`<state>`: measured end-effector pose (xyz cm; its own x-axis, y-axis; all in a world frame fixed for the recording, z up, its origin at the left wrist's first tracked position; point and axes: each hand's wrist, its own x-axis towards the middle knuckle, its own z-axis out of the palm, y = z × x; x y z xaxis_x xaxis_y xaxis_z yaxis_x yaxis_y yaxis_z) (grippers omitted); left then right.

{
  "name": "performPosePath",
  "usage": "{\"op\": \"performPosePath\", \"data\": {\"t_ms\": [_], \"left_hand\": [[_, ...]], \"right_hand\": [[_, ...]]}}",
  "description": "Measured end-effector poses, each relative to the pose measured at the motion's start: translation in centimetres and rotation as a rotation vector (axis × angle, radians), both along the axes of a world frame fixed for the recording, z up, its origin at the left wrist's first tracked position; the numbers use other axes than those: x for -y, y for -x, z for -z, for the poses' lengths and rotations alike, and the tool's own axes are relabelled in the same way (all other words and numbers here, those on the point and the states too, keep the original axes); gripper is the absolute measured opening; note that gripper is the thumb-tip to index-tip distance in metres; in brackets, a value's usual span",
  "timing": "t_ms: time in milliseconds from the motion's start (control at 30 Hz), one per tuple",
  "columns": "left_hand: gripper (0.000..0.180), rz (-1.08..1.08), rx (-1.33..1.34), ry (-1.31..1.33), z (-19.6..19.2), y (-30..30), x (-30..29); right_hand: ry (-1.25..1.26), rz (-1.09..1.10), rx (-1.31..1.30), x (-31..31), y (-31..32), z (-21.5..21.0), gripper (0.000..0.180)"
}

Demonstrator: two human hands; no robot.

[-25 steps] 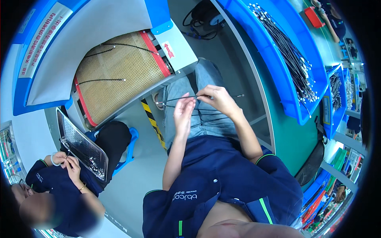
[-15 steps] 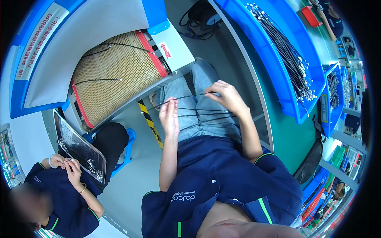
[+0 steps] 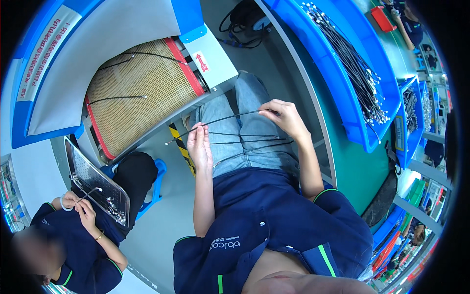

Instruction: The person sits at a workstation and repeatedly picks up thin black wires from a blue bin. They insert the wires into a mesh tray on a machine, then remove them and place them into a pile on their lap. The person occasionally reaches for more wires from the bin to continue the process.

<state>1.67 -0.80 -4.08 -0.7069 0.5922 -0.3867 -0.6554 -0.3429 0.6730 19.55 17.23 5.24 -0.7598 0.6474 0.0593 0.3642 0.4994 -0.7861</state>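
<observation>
My left hand [image 3: 198, 146] and my right hand [image 3: 285, 117] hold a thin black cable [image 3: 220, 120] stretched between them above my lap in blue jeans. The right hand pinches one end; the left hand grips near the other end, whose tip points left. Three more black cables [image 3: 247, 143] lie across my thighs under the hands. I sit in a dark blue work shirt.
A tan mesh conveyor belt [image 3: 137, 93] with two black cables on it lies ahead to the left. A blue bin [image 3: 342, 88] to the right holds several black cables. At lower left a co-worker's hands [image 3: 78, 206] work by a metal mesh tray [image 3: 95, 183].
My hands have drawn apart, the left one moving left and down, so the cable between them now lies stretched out. The co-worker's hands shifted slightly.
</observation>
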Motion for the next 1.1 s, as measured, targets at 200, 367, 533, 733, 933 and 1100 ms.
{"op": "performPosePath", "data": {"t_ms": [200,367,533,733,933,1100], "left_hand": [[0.016,-0.008,-0.004,0.009,-0.2,0.0,0.2],[0.015,0.018,-0.013,-0.001,0.2,0.2,0.5],[0.015,0.006,-0.021,-0.001,-0.4,0.2,0.3],[0.015,0.004,-0.025,-0.002,-0.4,0.2,0.3],[0.015,0.012,-0.044,-0.01,-0.4,0.2,0.3],[0.014,0.012,-0.062,0.008,-0.7,0.4,0.4]], "right_hand": [[0.029,0.012,0.022,0.0,-0.2,-0.1,0.013],[0.017,-0.027,0.006,-0.1,-0.4,-0.3,0.011],[0.026,-0.055,0.008,-0.1,-0.6,-0.3,0.011],[-0.008,-0.056,-0.074,0.0,-0.7,0.5,0.008],[-0.016,-0.052,-0.074,-0.1,-0.8,0.8,0.012],[-0.134,-0.06,-0.002,-1.1,-1.3,0.0,0.025]]}}
